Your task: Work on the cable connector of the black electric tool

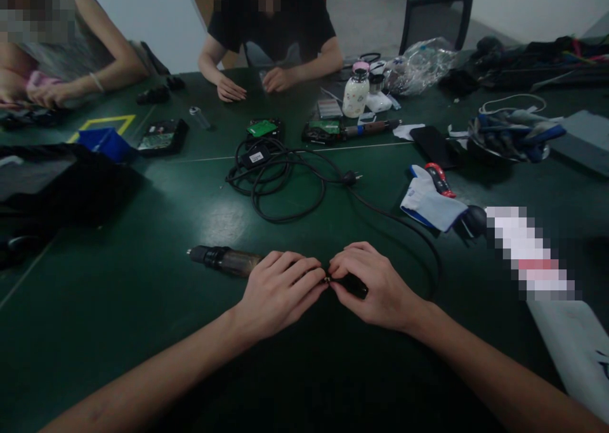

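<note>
My left hand [283, 287] is closed around the rear end of an electric screwdriver [233, 261], a brownish body with a black nose and metal bit pointing left. My fingers cover its back part. My right hand [375, 281] pinches a small black piece [354, 285], which looks like a cable connector. A brass-coloured glint shows where the fingertips of both hands meet. The black cable [419, 230] curves down behind my right wrist; its join to the piece is hidden. Its coil, with a mains plug [351, 177] at the side, lies beyond my hands.
Opened devices with green circuit boards [262, 128] stand farther back, beside another screwdriver [373, 127]. At right lie a glove [431, 201], a phone [435, 146] and a bowl of gloves [509, 138]. A black bin [61, 179] is at left. Two people sit across the green table [157, 230].
</note>
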`<state>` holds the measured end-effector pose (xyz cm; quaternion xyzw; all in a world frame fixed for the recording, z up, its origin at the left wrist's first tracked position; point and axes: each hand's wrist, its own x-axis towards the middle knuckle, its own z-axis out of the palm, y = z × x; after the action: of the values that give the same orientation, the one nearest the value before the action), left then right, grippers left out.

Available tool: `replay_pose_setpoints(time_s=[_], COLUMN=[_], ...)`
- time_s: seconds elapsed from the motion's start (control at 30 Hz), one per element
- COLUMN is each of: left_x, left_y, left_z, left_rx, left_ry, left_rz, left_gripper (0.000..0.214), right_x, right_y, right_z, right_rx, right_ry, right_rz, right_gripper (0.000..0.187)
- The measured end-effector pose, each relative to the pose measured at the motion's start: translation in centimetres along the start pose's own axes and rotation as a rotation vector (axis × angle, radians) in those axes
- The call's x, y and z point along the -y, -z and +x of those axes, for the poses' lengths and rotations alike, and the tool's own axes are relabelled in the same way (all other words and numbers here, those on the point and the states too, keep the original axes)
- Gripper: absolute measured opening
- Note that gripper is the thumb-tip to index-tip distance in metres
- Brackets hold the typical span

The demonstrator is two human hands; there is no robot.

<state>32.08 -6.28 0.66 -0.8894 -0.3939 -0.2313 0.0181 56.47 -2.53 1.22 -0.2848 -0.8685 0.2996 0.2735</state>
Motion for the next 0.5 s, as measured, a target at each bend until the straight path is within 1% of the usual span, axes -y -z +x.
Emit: replay_pose_setpoints(time_s=[0.13, 0.3, 0.5], left_x=[-0.08, 0.03, 0.01], left_y=[0.17, 0.28, 0.13], left_z=[0.12, 0.06, 0.03], left_rx=[0.014, 0.029, 0.025], left_ry=[0.007, -0.016, -0.004], left_rz=[-0.041, -0.016, 0.003], left_gripper=[0.022, 0.021, 0.021], right_x=[0.06, 0.07, 0.04], right_y=[-0.08, -0.06, 0.06], right_z=[-0.08, -0.15, -0.11], right_rx=[-0.016, -0.023, -0.005], right_ry=[0.024, 0.046, 0.026], right_rz=[-0.008, -0.010, -0.006], right_gripper=[0.010, 0.010, 0.017])
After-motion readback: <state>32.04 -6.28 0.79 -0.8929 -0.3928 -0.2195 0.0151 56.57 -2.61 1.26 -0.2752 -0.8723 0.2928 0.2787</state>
